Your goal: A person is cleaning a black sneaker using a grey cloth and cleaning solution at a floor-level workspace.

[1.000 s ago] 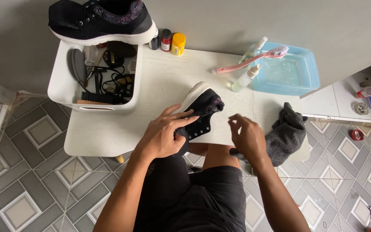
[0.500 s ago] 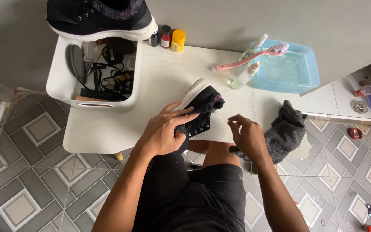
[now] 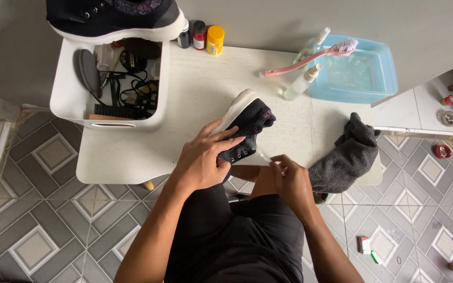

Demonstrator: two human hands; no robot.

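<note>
The black sneaker (image 3: 247, 128) lies on its side at the near edge of the white worktop (image 3: 195, 99), white sole turned away from the person and laces toward them, so the eyelets face the hands. The left hand (image 3: 203, 160) clamps over the sneaker's upper, its grip closed to pin the shoe steady. Just beside the sneaker, the right hand (image 3: 289, 178) pinches a thin pale lace end (image 3: 264, 155) that runs back to the eyelets. Right of the sneaker a grey cloth (image 3: 347, 154) hangs over the edge. Beyond the sneaker stand a blue basin (image 3: 381, 73) with a pink brush (image 3: 310, 56) across it, and a white tub (image 3: 69, 99) bearing the other shoe (image 3: 114, 15).
</note>
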